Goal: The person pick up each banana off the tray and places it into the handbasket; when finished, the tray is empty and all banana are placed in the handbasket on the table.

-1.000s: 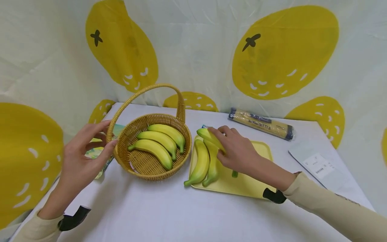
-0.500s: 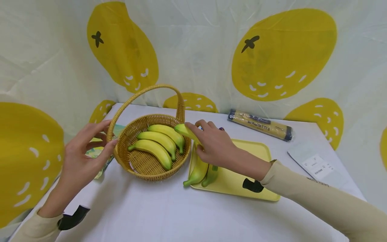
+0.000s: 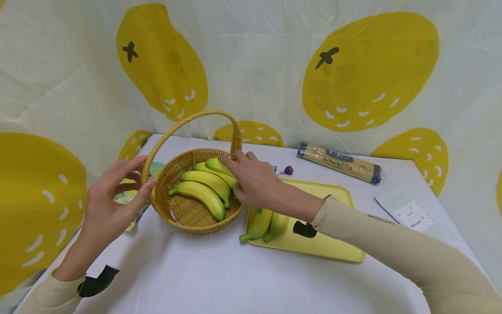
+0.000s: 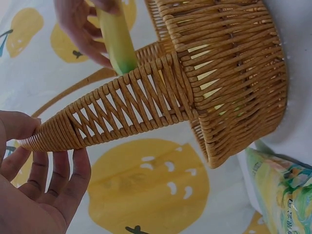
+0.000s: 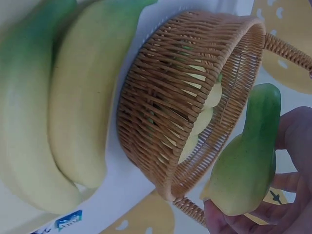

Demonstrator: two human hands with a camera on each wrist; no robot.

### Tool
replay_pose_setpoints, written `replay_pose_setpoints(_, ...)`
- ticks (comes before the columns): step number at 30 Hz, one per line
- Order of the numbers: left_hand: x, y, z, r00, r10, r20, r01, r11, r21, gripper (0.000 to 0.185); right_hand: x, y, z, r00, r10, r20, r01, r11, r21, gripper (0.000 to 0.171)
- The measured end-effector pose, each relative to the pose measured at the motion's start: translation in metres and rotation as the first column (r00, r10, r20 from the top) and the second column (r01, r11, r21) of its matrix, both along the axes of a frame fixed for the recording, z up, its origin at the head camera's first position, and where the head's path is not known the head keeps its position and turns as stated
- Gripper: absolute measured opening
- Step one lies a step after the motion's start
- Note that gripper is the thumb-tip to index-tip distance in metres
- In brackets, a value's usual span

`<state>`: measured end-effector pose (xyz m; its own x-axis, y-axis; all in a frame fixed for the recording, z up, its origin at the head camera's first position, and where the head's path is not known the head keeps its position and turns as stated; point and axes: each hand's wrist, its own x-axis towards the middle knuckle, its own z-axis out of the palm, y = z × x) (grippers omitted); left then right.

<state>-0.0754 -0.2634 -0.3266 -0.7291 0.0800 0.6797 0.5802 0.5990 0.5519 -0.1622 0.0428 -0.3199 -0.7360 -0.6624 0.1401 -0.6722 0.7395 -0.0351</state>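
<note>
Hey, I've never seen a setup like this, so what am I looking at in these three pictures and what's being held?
There is no machine here: a person works with two bare hands and wears three cameras. The wide picture comes from the head and looks down at a table. The other two come from the wrists, so they show each hand's work close up and tilted.

The left hand touches the handle of a wicker basket that holds three bananas. The right hand grips a fourth banana over the basket. Two more bananas lie on a yellow tray. Behind it lie a spaghetti pack and a lollipop.
</note>
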Motion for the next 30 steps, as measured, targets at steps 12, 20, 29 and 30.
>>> replay_pose_setpoints(12, -0.001, 0.0, -0.002, 1.0, -0.007, -0.002, 0.007, 1.0, 0.002, 0.073, -0.032, -0.037, -0.009, 0.996, 0.012, -0.086, -0.004, 0.995, 0.098, 0.071)
replay_pose_setpoints(20, -0.002, -0.001, 0.0, 1.0, -0.021, -0.005, 0.021, 1.0, 0.005, 0.073, -0.05, -0.057, -0.022, 0.997, 0.024, -0.07, -0.012, 0.987, 0.161, 0.066)
replay_pose_setpoints(29, -0.002, 0.0, 0.0, 1.0, -0.021, -0.001, 0.021, 1.0, 0.008, 0.073, -0.066, -0.069, -0.038, 0.999, -0.016, -0.036, 0.023, 0.981, 0.193, 0.069)
replay_pose_setpoints(30, -0.002, 0.0, 0.0, 1.0, -0.02, -0.002, 0.02, 1.0, 0.007, 0.073, -0.066, -0.069, -0.039, 0.999, -0.017, -0.03, 0.023, 0.981, 0.193, 0.069)
